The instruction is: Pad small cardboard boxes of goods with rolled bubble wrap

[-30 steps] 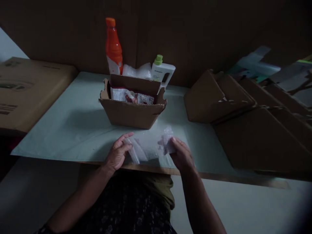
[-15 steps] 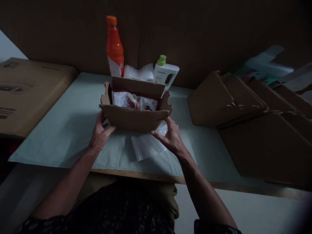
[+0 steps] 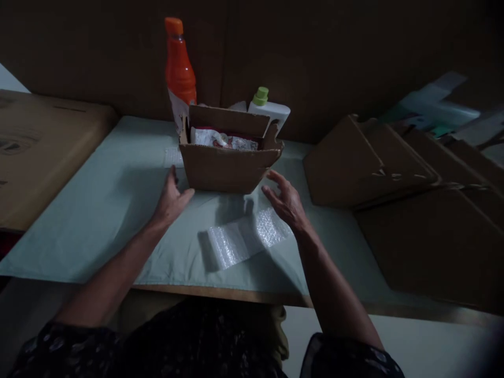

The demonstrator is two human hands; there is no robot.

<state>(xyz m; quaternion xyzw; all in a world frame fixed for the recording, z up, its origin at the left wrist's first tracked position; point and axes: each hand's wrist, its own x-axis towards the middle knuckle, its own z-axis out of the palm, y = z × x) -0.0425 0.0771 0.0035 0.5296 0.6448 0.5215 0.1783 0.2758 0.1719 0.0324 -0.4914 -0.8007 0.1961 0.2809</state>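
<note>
A small open cardboard box [image 3: 224, 169] stands on the pale green cloth in front of the bottles. Inside it sits a white printed packet [image 3: 240, 143] with a dark red edge; its lower part is hidden. My left hand [image 3: 170, 203] is beside the box's lower left corner, thumb and fingers spread, holding nothing. On the other side my right hand [image 3: 289, 205] hangs near the lower right corner, fingers parted and curved around no object. Between my forearms a strip of bubble wrap [image 3: 248, 236] lies flat on the cloth.
Behind the box stand an orange bottle [image 3: 181, 68] and a white bottle with a green cap [image 3: 260, 96]. Another bubble wrap piece [image 3: 172, 157] shows left of the box. A large carton [image 3: 59, 142] is at the left; several cardboard bins [image 3: 425, 241] line the right.
The box has moved away from me, toward the bottles, and my hands have come off it. More of the bubble wrap in front now shows.
</note>
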